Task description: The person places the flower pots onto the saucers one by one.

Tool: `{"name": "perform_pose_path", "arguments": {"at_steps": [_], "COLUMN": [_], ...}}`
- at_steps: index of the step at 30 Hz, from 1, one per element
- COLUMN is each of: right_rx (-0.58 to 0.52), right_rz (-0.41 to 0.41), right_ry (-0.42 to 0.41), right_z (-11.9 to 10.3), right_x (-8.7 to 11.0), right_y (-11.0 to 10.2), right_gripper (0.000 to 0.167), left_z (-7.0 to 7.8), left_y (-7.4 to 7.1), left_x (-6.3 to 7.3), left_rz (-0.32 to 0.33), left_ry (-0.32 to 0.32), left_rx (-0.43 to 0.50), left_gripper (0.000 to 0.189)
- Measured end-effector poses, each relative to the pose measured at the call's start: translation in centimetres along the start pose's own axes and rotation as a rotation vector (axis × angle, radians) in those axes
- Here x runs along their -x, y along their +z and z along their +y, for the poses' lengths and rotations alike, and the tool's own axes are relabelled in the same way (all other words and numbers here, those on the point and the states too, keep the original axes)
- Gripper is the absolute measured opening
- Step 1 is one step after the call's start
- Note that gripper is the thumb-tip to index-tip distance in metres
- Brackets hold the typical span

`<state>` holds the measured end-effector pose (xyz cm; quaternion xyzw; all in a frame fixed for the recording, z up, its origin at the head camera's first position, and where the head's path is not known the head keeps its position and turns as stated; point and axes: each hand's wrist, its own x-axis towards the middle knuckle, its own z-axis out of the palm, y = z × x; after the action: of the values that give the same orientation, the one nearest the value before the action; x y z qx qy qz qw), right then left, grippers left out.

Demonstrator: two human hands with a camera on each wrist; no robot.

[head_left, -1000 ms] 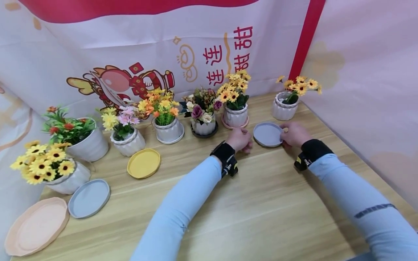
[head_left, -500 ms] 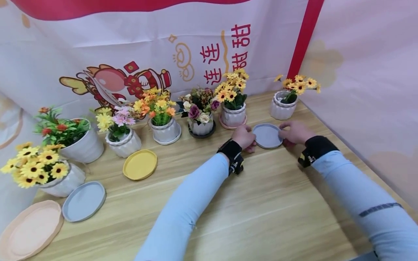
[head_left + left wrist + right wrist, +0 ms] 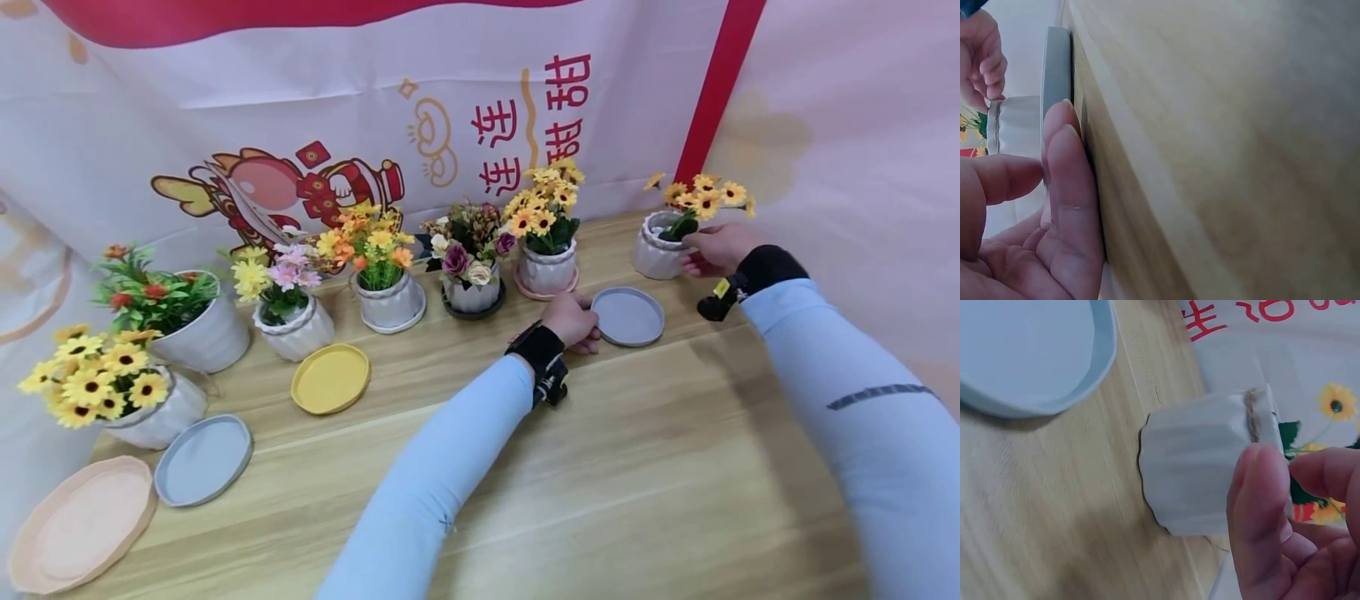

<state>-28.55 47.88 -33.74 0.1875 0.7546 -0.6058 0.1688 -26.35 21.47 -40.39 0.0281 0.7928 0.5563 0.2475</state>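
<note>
My left hand (image 3: pixel 572 323) pinches the near-left rim of a round grey saucer (image 3: pixel 628 317); in the left wrist view the thumb is at the saucer's (image 3: pixel 1057 69) upper edge and the fingers lie along its outer side. My right hand (image 3: pixel 718 248) is at a white fluted flowerpot (image 3: pixel 656 248) with yellow flowers (image 3: pixel 708 197). In the right wrist view a fingertip (image 3: pixel 1260 465) lies against the pot's (image 3: pixel 1191 462) outer wall below the twine-wrapped rim, with another digit over the rim. The pot stands upright on the table behind the saucer, to its right.
Potted flowers on saucers, one pink (image 3: pixel 547 293), one dark (image 3: pixel 474 312) and one white (image 3: pixel 393 323), line the back. Further left are more pots, a yellow saucer (image 3: pixel 331 379), a blue-grey saucer (image 3: pixel 204 461) and a large peach one (image 3: pixel 82 525). Printed cloth (image 3: pixel 337 92) hangs behind the wooden table (image 3: pixel 600 483).
My left hand has come rightward to the grey saucer and taken its rim. My right hand has let go of the saucer and moved back to the flowerpot's rim.
</note>
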Motion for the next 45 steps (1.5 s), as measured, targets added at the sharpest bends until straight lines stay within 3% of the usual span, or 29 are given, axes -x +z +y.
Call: {"name": "perform_pose_path", "arguments": {"at_steps": [3,10,16,22,29,34,39,45], "right_rx": [-0.007,0.081,0.163,0.228,0.347,0.391,0.423,0.46], "right_rz": [0.04,0.25,0.314,0.317,0.325,0.282,0.23,0.23], "right_ry": [0.019,-0.004,-0.026,-0.076,-0.215,-0.247,-0.286,-0.316], "right_z": [-0.1,0.3,0.4,-0.6,-2.8,-3.8,-3.1,-0.9], "right_x": [-0.3,-1.3,-1.4,0.6,4.9,7.7,9.4,10.4], "right_y": [0.0,-0.4,-0.9,-1.0,0.0,1.2,2.8,4.6], "right_gripper": [0.023,0.02,0.026,0.025,0.029,0.033,0.032,0.029], "left_z": [0.1,0.3,0.2,0.1,-0.3,-0.8,-1.0,-0.8], "left_y": [0.3,0.8,1.1,0.8,0.1,-0.2,-0.5,-0.5], "left_x": [0.4,1.1,0.9,1.0,0.6,0.0,-0.1,-0.2], "left_rz": [-0.016,-0.033,-0.054,-0.052,-0.057,-0.056,-0.06,-0.066], "left_ry": [0.017,0.037,0.041,0.058,0.08,0.074,0.072,0.068], "left_rx": [0.0,0.008,0.028,0.022,-0.005,0.002,-0.005,-0.017], "left_gripper": [0.031,0.029,0.03,0.029,0.031,0.031,0.032,0.032]}}
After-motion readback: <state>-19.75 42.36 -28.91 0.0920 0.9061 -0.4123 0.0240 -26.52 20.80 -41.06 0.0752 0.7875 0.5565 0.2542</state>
